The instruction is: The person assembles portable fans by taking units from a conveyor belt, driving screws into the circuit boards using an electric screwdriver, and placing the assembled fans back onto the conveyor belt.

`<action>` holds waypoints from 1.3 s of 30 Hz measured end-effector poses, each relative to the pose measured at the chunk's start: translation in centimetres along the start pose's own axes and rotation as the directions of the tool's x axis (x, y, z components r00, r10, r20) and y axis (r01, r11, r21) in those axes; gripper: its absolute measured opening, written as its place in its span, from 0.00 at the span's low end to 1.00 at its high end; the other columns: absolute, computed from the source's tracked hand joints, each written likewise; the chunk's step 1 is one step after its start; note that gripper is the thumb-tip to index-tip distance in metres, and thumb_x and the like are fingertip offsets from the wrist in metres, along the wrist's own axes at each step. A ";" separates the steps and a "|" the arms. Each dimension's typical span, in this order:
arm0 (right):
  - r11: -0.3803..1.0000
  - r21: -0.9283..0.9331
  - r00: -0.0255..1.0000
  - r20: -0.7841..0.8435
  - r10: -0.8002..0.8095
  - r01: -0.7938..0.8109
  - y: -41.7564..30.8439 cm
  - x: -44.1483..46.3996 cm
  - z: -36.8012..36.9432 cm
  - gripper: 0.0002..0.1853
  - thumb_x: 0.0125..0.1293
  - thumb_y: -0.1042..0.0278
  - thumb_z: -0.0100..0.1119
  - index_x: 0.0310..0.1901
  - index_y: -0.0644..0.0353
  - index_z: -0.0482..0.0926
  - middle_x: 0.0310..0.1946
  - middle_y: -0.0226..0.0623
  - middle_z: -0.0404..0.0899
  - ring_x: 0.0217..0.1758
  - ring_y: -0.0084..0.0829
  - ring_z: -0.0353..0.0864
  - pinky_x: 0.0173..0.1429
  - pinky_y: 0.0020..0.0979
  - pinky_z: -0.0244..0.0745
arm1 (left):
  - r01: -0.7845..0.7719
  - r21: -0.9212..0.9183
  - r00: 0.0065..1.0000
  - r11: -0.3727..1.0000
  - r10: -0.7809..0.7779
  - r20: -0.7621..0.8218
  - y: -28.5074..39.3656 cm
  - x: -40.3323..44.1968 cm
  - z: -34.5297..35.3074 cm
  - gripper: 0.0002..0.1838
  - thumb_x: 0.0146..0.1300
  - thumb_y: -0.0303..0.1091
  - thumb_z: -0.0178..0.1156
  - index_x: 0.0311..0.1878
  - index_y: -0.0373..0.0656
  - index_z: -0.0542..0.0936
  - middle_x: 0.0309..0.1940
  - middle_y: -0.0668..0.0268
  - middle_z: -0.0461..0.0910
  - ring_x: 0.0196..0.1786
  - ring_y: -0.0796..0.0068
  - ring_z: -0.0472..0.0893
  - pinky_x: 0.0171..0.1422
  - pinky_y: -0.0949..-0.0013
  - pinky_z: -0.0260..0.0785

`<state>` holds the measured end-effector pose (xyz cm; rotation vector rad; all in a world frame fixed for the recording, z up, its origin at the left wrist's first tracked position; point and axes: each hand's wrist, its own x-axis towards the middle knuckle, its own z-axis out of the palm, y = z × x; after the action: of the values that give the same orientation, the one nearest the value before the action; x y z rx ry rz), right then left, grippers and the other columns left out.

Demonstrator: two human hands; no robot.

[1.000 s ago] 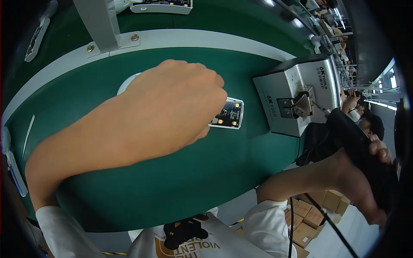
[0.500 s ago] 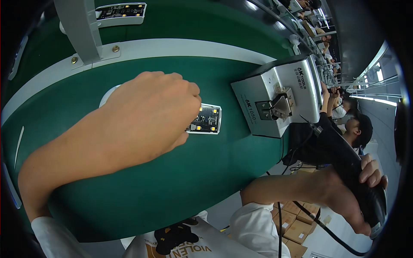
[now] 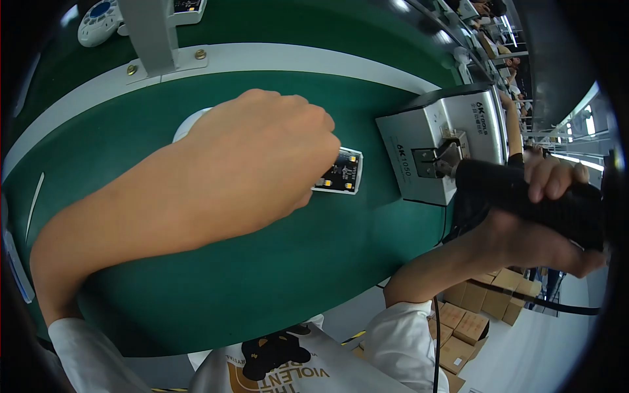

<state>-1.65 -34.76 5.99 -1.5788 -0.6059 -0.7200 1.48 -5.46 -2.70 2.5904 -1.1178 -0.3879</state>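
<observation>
My left hand [image 3: 275, 147], back up and fingers curled, holds down a white device housing with a dark circuit board [image 3: 343, 172] on the green mat. The hand covers most of it; the board's right end shows with small yellowish parts. White plastic [image 3: 191, 124] also shows beyond my wrist. My right hand [image 3: 534, 223] is wrapped round a black corded electric screwdriver [image 3: 495, 187]. Its front end is at the metal outlet [image 3: 450, 157] of a silver screw feeder [image 3: 419, 141] marked 6K1050; the tip cannot be made out.
A metal post [image 3: 149, 39] is bolted to the white rail [image 3: 275, 59] along the mat's far edge. Beyond stands a white device with a blue round part [image 3: 98, 12]. Cardboard boxes [image 3: 462, 327] are below on the right, with a cable [image 3: 537, 301] hanging above. People work in the background.
The screwdriver in my right hand has swung from a slant to nearly level, its front end reaching the feeder's outlet. My left hand stays on the board; the view has shifted slightly.
</observation>
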 end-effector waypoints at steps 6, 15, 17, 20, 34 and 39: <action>0.984 0.145 0.994 0.064 0.090 -0.099 1.4 -3.2 4.0 0.49 0.50 0.11 0.45 0.42 0.62 0.73 0.24 0.33 0.72 0.22 0.24 0.71 0.33 0.26 0.68 | -0.002 -0.060 1.000 0.998 0.003 0.022 0.3 0.8 0.0 0.15 0.50 0.31 0.73 0.41 0.38 0.82 0.38 0.64 0.81 0.45 0.60 0.81 0.49 0.59 0.75; 0.940 0.291 0.971 0.204 0.122 -0.179 2.3 -3.1 5.8 0.45 0.51 0.16 0.53 0.42 0.60 0.72 0.23 0.30 0.71 0.20 0.21 0.70 0.31 0.24 0.65 | -0.028 -0.011 0.999 1.000 0.028 -0.026 0.2 0.7 0.0 0.16 0.49 0.31 0.73 0.40 0.37 0.81 0.37 0.64 0.80 0.46 0.60 0.81 0.49 0.59 0.76; 0.924 0.326 0.963 0.241 0.123 -0.199 2.7 -3.2 6.5 0.44 0.51 0.17 0.54 0.42 0.60 0.72 0.23 0.29 0.71 0.19 0.20 0.69 0.30 0.23 0.64 | -0.021 -0.006 1.000 1.000 0.021 -0.022 0.3 0.7 0.0 0.15 0.49 0.32 0.73 0.39 0.37 0.81 0.36 0.64 0.79 0.45 0.60 0.81 0.49 0.60 0.76; 0.898 0.370 0.948 0.290 0.130 -0.237 3.2 -3.0 6.3 0.43 0.52 0.18 0.57 0.43 0.59 0.71 0.23 0.28 0.70 0.19 0.19 0.69 0.29 0.22 0.63 | -0.037 0.001 0.999 0.999 0.037 -0.023 0.3 0.9 0.2 0.15 0.50 0.32 0.73 0.39 0.37 0.81 0.37 0.64 0.79 0.44 0.60 0.80 0.50 0.60 0.76; 0.866 0.495 0.994 -0.033 0.101 -0.071 1.0 -3.2 1.1 0.39 0.57 0.31 0.64 0.47 0.65 0.69 0.23 0.29 0.68 0.20 0.20 0.68 0.31 0.23 0.65 | -0.130 0.018 0.968 0.991 0.131 -0.214 -0.3 1.0 1.4 0.09 0.49 0.32 0.70 0.30 0.37 0.84 0.33 0.57 0.82 0.40 0.57 0.84 0.44 0.59 0.78; 0.902 0.286 0.895 -0.217 0.389 -0.323 4.2 -5.2 2.9 0.49 0.58 0.23 0.55 0.55 0.71 0.70 0.27 0.34 0.69 0.25 0.25 0.66 0.33 0.23 0.63 | -0.106 0.047 0.990 0.993 0.109 -0.084 0.1 0.3 0.6 0.15 0.47 0.37 0.74 0.31 0.35 0.83 0.34 0.59 0.82 0.40 0.58 0.83 0.44 0.59 0.77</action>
<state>-1.71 -32.31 -0.88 -1.2860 -0.1805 -0.5432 1.43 -5.85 -3.31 2.5422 -1.2411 -0.2281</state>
